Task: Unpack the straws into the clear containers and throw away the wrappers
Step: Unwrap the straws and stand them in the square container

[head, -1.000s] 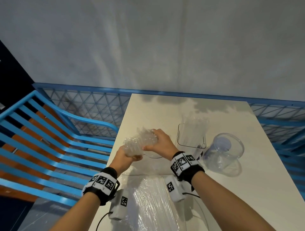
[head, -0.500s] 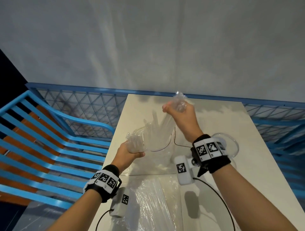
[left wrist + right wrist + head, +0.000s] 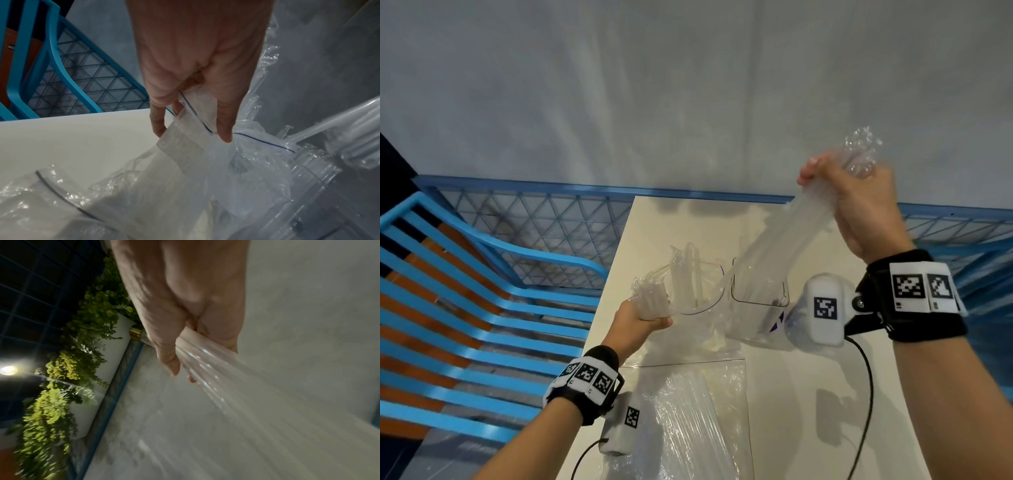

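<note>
My right hand is raised high over the table's far right and grips a long bundle of clear straws near its top. Crumpled wrapper sticks out above the fist. The bundle slants down-left, its lower end at the mouth of a square clear container. In the right wrist view, my right hand is wrapped round the straws. My left hand holds the mouth of a clear zip bag near the table's left edge. Its fingers pinch the bag's blue-lined rim.
A large clear bag of straws lies on the white table close to me. A black cable hangs from my right wrist. A blue slatted bench and a blue mesh railing stand left of the table.
My right hand has pulled the straw bundle up and to the right, out of the bag, from beside my left hand to high above the square container. The left hand stayed low on the bag.
</note>
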The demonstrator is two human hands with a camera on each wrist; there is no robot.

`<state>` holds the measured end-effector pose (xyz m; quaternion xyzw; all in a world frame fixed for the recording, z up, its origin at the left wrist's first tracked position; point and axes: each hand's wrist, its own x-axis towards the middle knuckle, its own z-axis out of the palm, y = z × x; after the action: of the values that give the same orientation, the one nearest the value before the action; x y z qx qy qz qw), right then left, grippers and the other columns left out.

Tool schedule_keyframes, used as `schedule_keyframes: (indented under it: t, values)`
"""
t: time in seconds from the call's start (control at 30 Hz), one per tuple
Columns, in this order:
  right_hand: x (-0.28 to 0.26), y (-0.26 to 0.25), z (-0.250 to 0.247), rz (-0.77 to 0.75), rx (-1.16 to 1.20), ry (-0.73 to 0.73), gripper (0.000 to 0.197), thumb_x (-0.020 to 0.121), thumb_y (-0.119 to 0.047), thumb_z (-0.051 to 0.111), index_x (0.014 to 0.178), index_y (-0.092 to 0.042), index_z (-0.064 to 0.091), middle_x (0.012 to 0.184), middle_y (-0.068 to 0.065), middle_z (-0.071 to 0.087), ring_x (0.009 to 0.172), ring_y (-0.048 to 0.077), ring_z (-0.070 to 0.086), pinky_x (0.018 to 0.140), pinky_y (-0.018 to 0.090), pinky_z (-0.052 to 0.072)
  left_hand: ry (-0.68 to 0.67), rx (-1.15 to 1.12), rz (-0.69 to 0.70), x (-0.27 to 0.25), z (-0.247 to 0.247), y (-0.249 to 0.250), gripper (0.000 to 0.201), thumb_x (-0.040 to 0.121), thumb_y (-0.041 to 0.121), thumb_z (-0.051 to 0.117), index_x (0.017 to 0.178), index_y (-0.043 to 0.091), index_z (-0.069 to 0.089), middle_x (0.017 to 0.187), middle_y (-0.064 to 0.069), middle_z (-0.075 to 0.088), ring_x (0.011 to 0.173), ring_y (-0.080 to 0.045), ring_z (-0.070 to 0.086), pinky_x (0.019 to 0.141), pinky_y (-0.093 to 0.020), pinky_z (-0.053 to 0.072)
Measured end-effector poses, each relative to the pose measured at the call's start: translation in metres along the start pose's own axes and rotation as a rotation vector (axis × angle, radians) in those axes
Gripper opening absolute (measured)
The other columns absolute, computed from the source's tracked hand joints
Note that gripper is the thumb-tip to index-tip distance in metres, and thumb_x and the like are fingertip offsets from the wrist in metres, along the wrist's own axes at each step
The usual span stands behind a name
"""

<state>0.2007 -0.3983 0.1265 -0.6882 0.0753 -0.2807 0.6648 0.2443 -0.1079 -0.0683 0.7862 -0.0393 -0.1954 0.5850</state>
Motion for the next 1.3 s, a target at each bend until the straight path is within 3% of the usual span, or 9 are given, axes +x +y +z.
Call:
schedule_keyframes:
  t: [0.2,0.33,0.43,0.53,0.7,0.8,0.9,1.1,1.3]
  values:
    - [0.0,0.009,-0.017,0.0,0.015,0.096,0.009,0.083,-0.013,0.067,0.074,-0.011,0.067,0.073,0.005,0.064,0.078,0.024,0.059,0.08,0.04,0.052,0.005,-0.011,-0.022,0.0,-0.002,-0.002,0.033,0.076,0.007,0.079,0.101,0.022,0.063,0.1,0.0,0.069,0.095,-0.013,0.064,0.085,-0.03,0.047]
    - [-0.006,0.044,-0.006,0.019,-0.14,0.127,0.024,0.076,-0.016,0.069,0.08,0.007,0.066,0.08,0.009,0.067,0.08,0.02,0.063,0.084,0.039,0.052,0.003,-0.003,-0.013,0.001,-0.001,-0.002,0.031,0.077,0.007,0.079,0.1,0.022,0.064,0.1,-0.001,0.07,0.094,-0.014,0.065,0.085,-0.03,0.048]
    - [-0.021,0.089,-0.001,0.19,-0.223,0.135,0.035,0.07,-0.031,0.077,0.093,-0.005,0.07,0.095,0.007,0.073,0.094,0.021,0.068,0.094,0.045,0.052,-0.001,0.001,-0.005,0.0,0.001,-0.001,0.032,0.077,0.007,0.078,0.103,0.021,0.064,0.099,0.001,0.069,0.094,-0.011,0.063,0.082,-0.028,0.048]
    - [-0.033,0.106,-0.005,0.303,-0.346,0.104,0.054,0.071,-0.03,0.082,0.117,-0.014,0.059,0.113,0.001,0.064,0.107,0.02,0.061,0.094,0.036,0.049,-0.005,-0.007,0.002,-0.001,0.001,0.0,0.032,0.077,0.006,0.078,0.095,0.027,0.063,0.097,0.004,0.068,0.093,-0.009,0.063,0.079,-0.025,0.048]
    - [-0.023,0.085,-0.008,-0.019,-0.575,0.076,0.061,0.074,-0.02,0.081,0.126,-0.014,0.05,0.126,0.006,0.052,0.114,0.013,0.048,0.099,0.024,0.038,0.007,-0.008,-0.001,-0.002,0.0,-0.002,0.033,0.077,0.005,0.078,0.094,0.029,0.062,0.097,0.004,0.068,0.093,-0.011,0.063,0.08,-0.026,0.048]
    - [-0.027,0.065,0.014,-0.318,-0.718,0.063,0.04,0.08,-0.013,0.073,0.116,-0.009,0.059,0.121,0.011,0.05,0.111,0.015,0.046,0.094,0.007,0.028,0.006,-0.004,-0.005,-0.001,0.001,-0.002,0.032,0.077,0.005,0.078,0.097,0.024,0.064,0.099,-0.001,0.069,0.095,-0.015,0.064,0.085,-0.03,0.049]
    - [-0.046,0.067,0.05,-0.44,-0.762,-0.068,0.024,0.083,-0.007,0.064,0.107,-0.006,0.061,0.113,0.013,0.051,0.101,0.015,0.047,0.085,0.009,0.029,0.013,0.001,-0.019,0.001,0.001,-0.004,0.037,0.076,0.005,0.079,0.108,0.016,0.065,0.103,-0.004,0.07,0.097,-0.017,0.064,0.085,-0.031,0.048]
    - [-0.066,0.126,0.102,-0.043,-1.118,-0.467,0.042,0.095,-0.016,0.05,0.134,0.0,0.041,0.134,0.017,0.04,0.12,0.032,0.045,0.097,0.035,0.044,0.028,0.025,-0.043,0.003,0.001,-0.01,0.045,0.075,0.01,0.081,0.117,0.009,0.065,0.106,-0.005,0.071,0.101,-0.02,0.065,0.083,-0.027,0.048]
    - [-0.064,0.129,0.1,0.008,-0.979,-0.473,0.027,0.093,0.0,0.049,0.118,-0.003,0.06,0.114,0.015,0.057,0.103,0.027,0.057,0.082,0.026,0.046,0.037,0.029,-0.054,0.002,0.0,-0.013,0.049,0.074,0.011,0.081,0.12,0.008,0.064,0.109,-0.008,0.07,0.105,-0.025,0.064,0.095,-0.039,0.05]
